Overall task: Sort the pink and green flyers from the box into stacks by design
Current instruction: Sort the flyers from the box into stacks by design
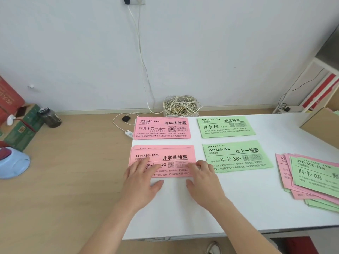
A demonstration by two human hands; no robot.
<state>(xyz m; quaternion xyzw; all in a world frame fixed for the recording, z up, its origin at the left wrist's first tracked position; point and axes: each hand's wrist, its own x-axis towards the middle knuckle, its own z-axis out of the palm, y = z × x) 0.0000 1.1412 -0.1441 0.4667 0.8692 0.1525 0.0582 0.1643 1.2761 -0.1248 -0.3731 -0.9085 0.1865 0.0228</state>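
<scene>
Four sorted stacks lie on the white table [238,208]. A pink stack [162,128] sits at the far left, a green stack [226,127] at the far right, a near pink stack [172,156] below it on the left, and a near green stack [238,156] beside that. My left hand [141,177] rests flat on the near pink stack's left part, fingers straight. My right hand [203,178] presses the same stack's right lower corner, fingers straight. A mixed pile of pink and green flyers [311,178] lies fanned at the table's right edge.
A cardboard box [321,125] stands at the back right of the table. A coil of white cable [180,106] lies on the floor by the wall. On the floor at the left are green and red cartons [20,129], a dark bottle [50,117] and a blue object [12,162].
</scene>
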